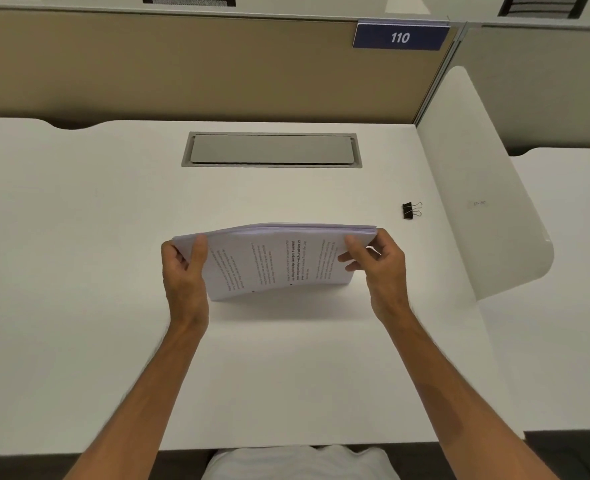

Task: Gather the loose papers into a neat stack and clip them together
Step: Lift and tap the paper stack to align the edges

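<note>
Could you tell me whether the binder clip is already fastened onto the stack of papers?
No, the binder clip lies alone on the desk, apart from the papers held by both hands.

Free: tabletop [79,237] along its left and near edges. Obstacle: paper stack [279,261] upright mid-tabletop, across the path to the far edge. Right edge: binder clip [411,210] reachable from above and left; white side panel [477,188] walls the edge just beyond it.
</note>
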Available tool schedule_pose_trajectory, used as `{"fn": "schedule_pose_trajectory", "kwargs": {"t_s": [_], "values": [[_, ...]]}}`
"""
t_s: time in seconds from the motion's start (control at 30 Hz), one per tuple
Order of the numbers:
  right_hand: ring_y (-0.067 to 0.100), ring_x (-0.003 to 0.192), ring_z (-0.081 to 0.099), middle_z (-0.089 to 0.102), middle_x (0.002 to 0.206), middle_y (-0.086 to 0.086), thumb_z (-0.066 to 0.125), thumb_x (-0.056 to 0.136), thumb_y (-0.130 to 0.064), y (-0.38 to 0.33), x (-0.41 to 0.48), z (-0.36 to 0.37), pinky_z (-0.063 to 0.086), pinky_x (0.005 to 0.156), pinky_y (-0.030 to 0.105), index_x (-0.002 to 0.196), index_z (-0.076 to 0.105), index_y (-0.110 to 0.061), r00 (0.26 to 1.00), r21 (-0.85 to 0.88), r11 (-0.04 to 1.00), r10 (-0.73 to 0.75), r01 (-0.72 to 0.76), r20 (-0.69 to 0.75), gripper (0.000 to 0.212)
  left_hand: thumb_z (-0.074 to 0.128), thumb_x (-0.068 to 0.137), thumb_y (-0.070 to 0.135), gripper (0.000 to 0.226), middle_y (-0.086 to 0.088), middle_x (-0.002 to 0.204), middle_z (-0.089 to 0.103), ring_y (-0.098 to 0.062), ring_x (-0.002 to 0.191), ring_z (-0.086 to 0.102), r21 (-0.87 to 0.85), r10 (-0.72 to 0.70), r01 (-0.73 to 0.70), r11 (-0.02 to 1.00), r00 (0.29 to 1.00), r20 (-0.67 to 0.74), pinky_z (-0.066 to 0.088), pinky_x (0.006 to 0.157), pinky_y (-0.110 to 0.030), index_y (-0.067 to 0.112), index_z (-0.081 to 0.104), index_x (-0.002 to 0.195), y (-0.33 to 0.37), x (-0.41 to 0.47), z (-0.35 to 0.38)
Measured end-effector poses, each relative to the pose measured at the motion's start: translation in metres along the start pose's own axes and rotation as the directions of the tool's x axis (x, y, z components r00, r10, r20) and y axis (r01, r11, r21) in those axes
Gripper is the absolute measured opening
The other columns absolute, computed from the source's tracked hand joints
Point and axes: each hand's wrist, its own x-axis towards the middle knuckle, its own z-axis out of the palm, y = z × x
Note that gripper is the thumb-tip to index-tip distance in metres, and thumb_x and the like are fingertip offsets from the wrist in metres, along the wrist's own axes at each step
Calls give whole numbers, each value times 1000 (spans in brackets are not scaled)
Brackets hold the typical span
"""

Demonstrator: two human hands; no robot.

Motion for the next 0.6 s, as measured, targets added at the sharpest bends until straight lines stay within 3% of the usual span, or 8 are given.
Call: {"fn": "schedule_pose_trajectory", "kwargs": {"t_s": [0.13,0.3,0.5,0.6], "values": [[29,74,74,73,83,7,62,96,-45,-11,1,10,61,66,38,96,63,-3,988,38,995,94,-89,-127,42,52,102,41,29,11,78,47,9,60,51,31,-23,28,999,989,-144,38,55,-5,23,42,82,11,3,10],[29,71,73,72,72,-1,65,94,-44,-14,3,15,63,76,49,82,64,-11,980,13,996,87,-86,-178,34,51,101,43,30,12,80,52,-3,70,50,123,-53,81,989,975,-214,40,63,-18,14,50,94,1,11,11],[29,72,75,71,69,-6,70,91,-44,-18,2,15,62,82,51,85,67,-5,984,9,997,82,-82,-156,39,42,106,42,33,11,83,51,12,62,52,98,-35,49,994,989,-141,38,57,-2,10,48,100,3,8,10],[26,71,76,73,69,-4,70,89,-48,-19,3,14,61,84,52,83,67,-6,983,-1,995,95,-97,-156,43,32,106,32,29,4,95,56,6,79,56,-55,6,-8,998,999,-36,43,73,-6,9,48,106,-1,7,3]]}}
